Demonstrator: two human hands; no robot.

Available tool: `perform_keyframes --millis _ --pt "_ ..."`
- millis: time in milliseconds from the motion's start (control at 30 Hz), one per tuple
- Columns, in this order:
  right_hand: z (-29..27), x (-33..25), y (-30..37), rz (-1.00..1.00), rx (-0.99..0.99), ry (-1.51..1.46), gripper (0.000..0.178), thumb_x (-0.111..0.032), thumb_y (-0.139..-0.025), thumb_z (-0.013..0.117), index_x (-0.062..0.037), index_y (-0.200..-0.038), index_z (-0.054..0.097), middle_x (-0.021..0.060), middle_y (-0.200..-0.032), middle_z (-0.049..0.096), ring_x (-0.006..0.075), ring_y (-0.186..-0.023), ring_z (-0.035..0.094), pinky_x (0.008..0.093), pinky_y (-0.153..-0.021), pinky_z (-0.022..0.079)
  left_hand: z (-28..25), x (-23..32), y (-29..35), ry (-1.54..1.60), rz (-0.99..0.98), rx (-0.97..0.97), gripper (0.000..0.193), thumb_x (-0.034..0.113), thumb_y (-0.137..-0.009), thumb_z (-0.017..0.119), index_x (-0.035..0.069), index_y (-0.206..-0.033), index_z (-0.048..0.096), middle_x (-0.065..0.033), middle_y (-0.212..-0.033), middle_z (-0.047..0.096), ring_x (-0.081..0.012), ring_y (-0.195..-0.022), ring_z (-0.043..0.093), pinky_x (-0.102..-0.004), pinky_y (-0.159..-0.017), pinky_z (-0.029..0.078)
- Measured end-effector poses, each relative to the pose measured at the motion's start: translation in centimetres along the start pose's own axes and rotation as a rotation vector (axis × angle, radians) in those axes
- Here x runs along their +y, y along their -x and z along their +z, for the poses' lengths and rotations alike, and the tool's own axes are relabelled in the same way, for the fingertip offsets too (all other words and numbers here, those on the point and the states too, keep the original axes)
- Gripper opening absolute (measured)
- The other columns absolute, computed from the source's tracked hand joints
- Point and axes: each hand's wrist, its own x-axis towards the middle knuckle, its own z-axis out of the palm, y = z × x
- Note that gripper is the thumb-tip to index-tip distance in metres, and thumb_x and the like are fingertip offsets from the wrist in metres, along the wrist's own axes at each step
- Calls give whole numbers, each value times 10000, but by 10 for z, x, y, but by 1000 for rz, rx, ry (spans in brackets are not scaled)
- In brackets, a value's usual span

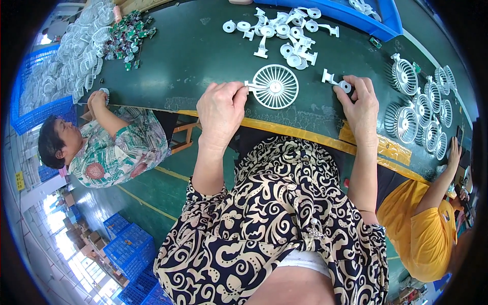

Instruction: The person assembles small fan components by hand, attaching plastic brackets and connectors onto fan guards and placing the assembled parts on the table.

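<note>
My left hand (222,109) pinches a white round fan grille (276,87) by the short stem at its left edge, just above the table's near edge. The grille has thin spokes round a small hub. To the right, my right hand (360,100) grips a small white plastic bracket (336,81) with a round cup at one end and a flared foot at the other. The two parts are apart. Beyond them lies a loose heap of similar white brackets (282,30) on the dark green table (188,56).
A blue bin (345,20) stands behind the brackets. Several spoked grilles (422,109) stand at the right. Small green circuit boards (129,38) and a big pile of white grilles (76,53) lie far left. Co-workers sit on both sides: a patterned shirt (122,152) left, a yellow shirt (419,229) right.
</note>
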Motion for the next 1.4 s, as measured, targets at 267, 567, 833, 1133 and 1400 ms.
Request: perform_keyframes --millis 267,567,833,1133,1400 --pt "-6 -7 1 57 -68 15 333 -154 -813 805 -40 -1108 703 123 -939 635 234 -701 638 364 -674 532 17 6 5 322 -92 -57 106 117 -898 729 34 -954 765 -69 -694 679 -120 -591 612 -284 -561 469" --pt "30 -61 23 -336 -46 -134 290 -164 -761 824 -68 -985 667 72 -916 577 254 -805 658 376 -659 546 28 15 5 428 -183 -143 105 137 -913 684 44 -929 730 -135 -779 712 -293 -684 698 -368 -631 519" --pt "35 -63 20 -382 -127 -12 261 -175 -770 805 -66 -959 662 75 -920 569 258 -861 652 374 -686 554 26 13 6 418 -158 -209 89 126 -939 631 60 -959 687 -147 -755 686 -330 -688 688 -409 -631 509" --pt "37 -62 18 -363 -93 -65 263 -156 -780 810 -49 -989 689 80 -923 596 271 -791 655 390 -666 538 23 13 2 420 -155 -235 108 154 -948 618 67 -951 682 -133 -750 686 -330 -690 685 -414 -634 503" --pt "36 -73 17 -319 -177 108 212 -171 -792 784 -34 -866 640 108 -899 556 281 -874 650 385 -705 562 21 11 2 455 -212 -301 162 201 -979 600 65 -954 685 -117 -721 681 -316 -670 682 -406 -633 502"
